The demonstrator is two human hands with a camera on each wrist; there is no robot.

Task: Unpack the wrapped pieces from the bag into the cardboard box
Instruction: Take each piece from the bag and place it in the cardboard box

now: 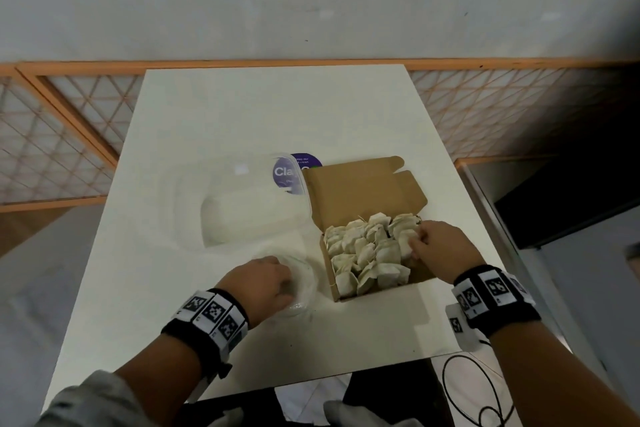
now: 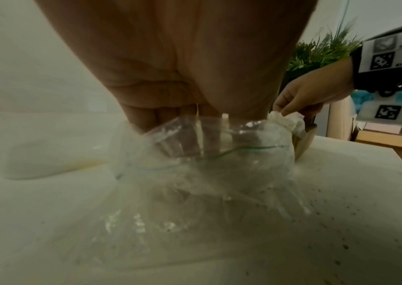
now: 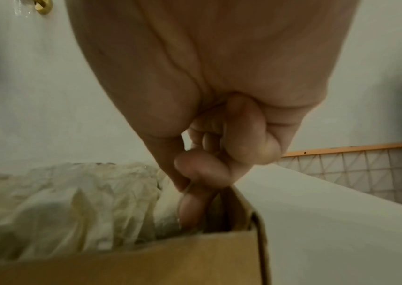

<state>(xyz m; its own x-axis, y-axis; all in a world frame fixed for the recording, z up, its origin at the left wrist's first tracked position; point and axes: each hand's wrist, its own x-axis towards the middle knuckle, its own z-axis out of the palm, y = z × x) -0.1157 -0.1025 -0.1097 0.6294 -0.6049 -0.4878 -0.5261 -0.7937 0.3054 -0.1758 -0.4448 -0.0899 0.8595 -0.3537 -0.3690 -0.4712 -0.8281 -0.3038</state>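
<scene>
An open cardboard box [image 1: 360, 191] stands right of the table's centre, filled with several white wrapped pieces [image 1: 367, 250]. My right hand [image 1: 440, 246] reaches into the box at its right wall. Its thumb and fingers [image 3: 199, 169] are curled and pinch a wrapped piece [image 3: 168, 202] beside the cardboard wall [image 3: 170, 266]. My left hand [image 1: 273, 277] grips the mouth of a clear plastic bag [image 1: 304, 274] that lies on the table left of the box. In the left wrist view the bag [image 2: 219, 173] looks crumpled and see-through, with no piece plainly visible inside.
A clear plastic container [image 1: 242, 208] sits behind the bag, with a purple round sticker [image 1: 298, 173] beyond it. The white table [image 1: 277, 107] ends close in front of me. A black cable [image 1: 485, 392] hangs at the right, and an orange lattice rail [image 1: 69, 135] runs behind.
</scene>
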